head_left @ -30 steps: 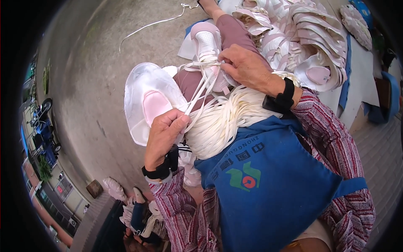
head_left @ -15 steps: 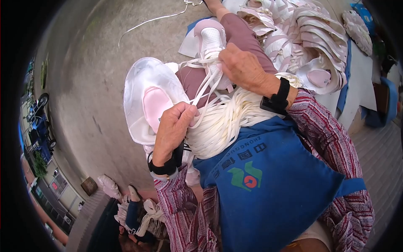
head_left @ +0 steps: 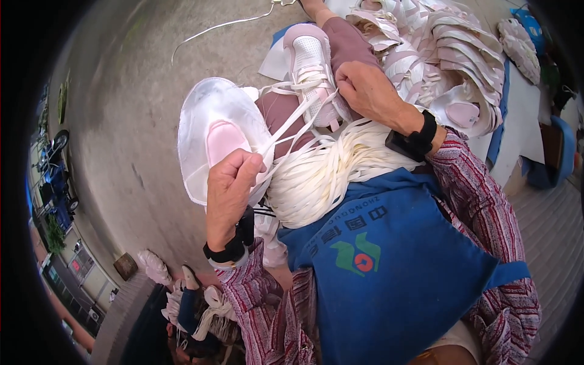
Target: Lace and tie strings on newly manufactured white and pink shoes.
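A white and pink shoe upper [head_left: 310, 61] lies across my lap with white shoelaces [head_left: 292, 125] threaded over its tongue. My left hand [head_left: 231, 182] is closed in a pinch around the shoelaces, which run taut from the upper. Beside the upper, my right hand [head_left: 368, 91] has its fingers curled, with a lace leading to the fingertips. Under both hands, a thick bundle of loose white laces [head_left: 322, 176] rests on the blue apron [head_left: 401, 267]. Next to my left hand, another upper [head_left: 194, 115] stands spread wide, its pink inside patch showing.
A large pile of similar uppers [head_left: 459, 45] sits at the far right on a pale sheet [head_left: 523, 121]. One loose lace [head_left: 219, 28] trails over the concrete floor [head_left: 134, 121]. Another person's legs [head_left: 190, 304] and more laces show at lower left, with a blue vehicle [head_left: 56, 176] beyond.
My hands have moved apart: the left went left with the laces, the right shifted right, away from the tongue. More of the upper's threaded front now shows.
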A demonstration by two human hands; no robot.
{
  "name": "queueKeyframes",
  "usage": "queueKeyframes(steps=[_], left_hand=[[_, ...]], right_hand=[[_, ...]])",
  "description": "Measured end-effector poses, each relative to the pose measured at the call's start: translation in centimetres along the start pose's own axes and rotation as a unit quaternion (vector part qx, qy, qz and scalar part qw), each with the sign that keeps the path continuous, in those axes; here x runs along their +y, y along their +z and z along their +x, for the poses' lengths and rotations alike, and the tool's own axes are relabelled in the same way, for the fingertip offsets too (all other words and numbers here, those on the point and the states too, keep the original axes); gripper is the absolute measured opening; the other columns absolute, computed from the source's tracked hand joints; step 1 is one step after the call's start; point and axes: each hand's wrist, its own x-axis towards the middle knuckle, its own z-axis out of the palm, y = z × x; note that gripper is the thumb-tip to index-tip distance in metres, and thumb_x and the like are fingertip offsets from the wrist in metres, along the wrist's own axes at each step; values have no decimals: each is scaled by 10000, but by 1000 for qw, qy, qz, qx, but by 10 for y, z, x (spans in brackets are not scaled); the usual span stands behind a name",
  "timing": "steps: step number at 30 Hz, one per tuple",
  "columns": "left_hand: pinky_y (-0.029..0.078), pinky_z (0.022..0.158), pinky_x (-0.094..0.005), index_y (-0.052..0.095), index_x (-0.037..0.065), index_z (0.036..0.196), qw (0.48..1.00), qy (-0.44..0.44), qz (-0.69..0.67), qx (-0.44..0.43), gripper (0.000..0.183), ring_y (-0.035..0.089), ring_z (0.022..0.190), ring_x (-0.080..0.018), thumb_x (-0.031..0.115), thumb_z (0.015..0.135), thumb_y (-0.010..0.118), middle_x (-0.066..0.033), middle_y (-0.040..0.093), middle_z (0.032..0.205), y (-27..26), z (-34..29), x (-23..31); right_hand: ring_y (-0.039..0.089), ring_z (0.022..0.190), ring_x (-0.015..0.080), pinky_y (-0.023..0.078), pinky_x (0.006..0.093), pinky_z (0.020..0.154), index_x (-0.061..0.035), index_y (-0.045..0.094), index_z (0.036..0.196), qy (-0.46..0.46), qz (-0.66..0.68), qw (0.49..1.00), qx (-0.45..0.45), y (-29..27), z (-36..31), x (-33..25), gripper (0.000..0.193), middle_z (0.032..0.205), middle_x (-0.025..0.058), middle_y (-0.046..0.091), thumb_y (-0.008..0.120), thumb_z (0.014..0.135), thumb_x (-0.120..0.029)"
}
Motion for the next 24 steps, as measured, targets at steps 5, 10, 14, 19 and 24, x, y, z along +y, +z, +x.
queueKeyframes(steps=[5,10,14,19,24], left_hand=[[320,532,-201,615,19,770,999,3,30,-25,281,395,591,-34,257,917,589,51,488,633,19,3,12],[383,547,-259,589,-8,772,995,22,88,-27,244,444,593,-77,202,895,582,14,495,618,42,4,-3],[312,475,-201,592,52,823,988,27,113,-104,224,386,554,-28,246,924,547,47,472,647,77,34,-25],[300,417,-209,566,57,874,993,-92,-21,-68,207,374,491,-39,258,921,557,37,439,619,118,53,-30],[277,388,-208,546,91,951,922,-190,-338,12,235,306,435,-54,312,901,611,49,420,610,139,72,-38]], right_hand=[[582,753,335,463,398,662,-11,574,894,-29,-12,999,-23,-10,-16,-11,140,814,159,578,587,824,-131],[587,772,347,466,426,656,-8,521,928,-4,-72,997,-30,-6,-24,-22,244,853,163,567,622,814,-198],[579,749,407,455,477,661,18,487,876,29,-73,995,-67,2,-18,-4,271,796,218,581,616,784,-202],[556,720,458,436,503,660,33,484,871,19,-20,998,-56,9,-15,5,210,738,263,574,562,750,-119],[552,729,458,429,501,660,43,489,839,-22,50,998,-11,6,-19,10,180,730,272,553,550,734,-91]])
